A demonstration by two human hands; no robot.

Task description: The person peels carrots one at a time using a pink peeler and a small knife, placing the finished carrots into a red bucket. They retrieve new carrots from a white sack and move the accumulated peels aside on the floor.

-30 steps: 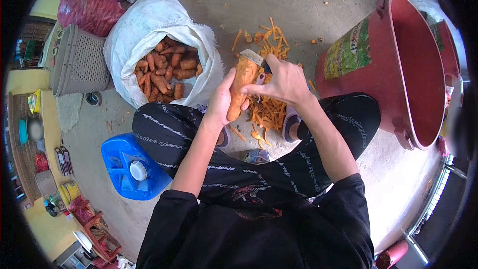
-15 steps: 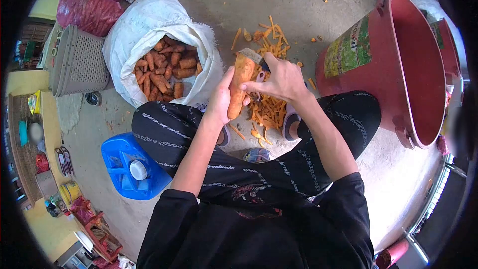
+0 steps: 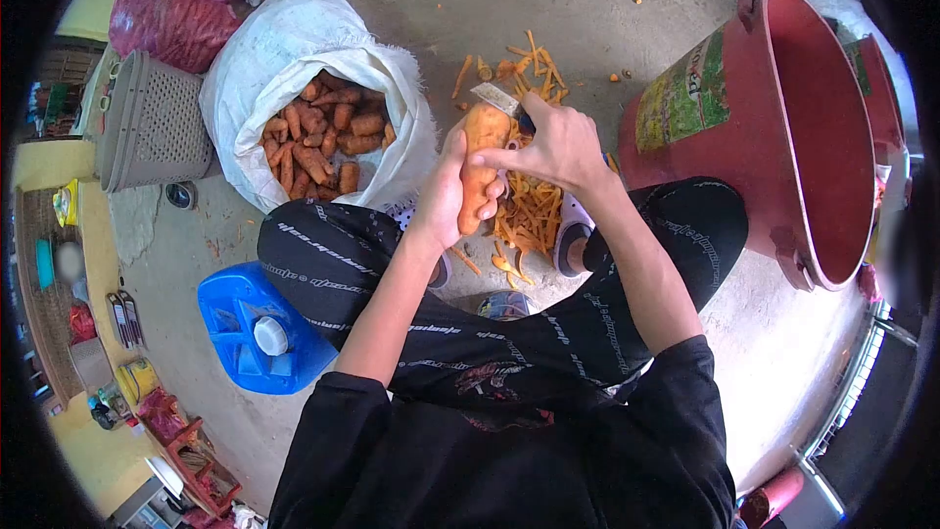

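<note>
A thick orange carrot [image 3: 485, 127] stands nearly upright between my hands, its surface largely peeled. My left hand [image 3: 452, 194] wraps round its lower part. My right hand [image 3: 556, 149] is closed on a knife with a wide flat blade [image 3: 495, 98], and its thumb rests against the carrot's side. The blade lies across the carrot's top end. Below on the floor is a pile of peelings [image 3: 529, 216], partly hidden by my hands. Unpeeled carrots [image 3: 313, 142] fill an open white sack [image 3: 284, 34] to the left.
A big red tub [image 3: 725, 137] stands at the right. Grey perforated crates [image 3: 162, 122] and a red mesh sack [image 3: 176, 10] are at the upper left. A blue jerrycan [image 3: 250, 333] sits by my left knee. Small scraps lie on the floor [image 3: 587, 0] ahead.
The knife blade has moved up to the carrot's top end and turned flatter. My left fingers now show further round the carrot's right side.
</note>
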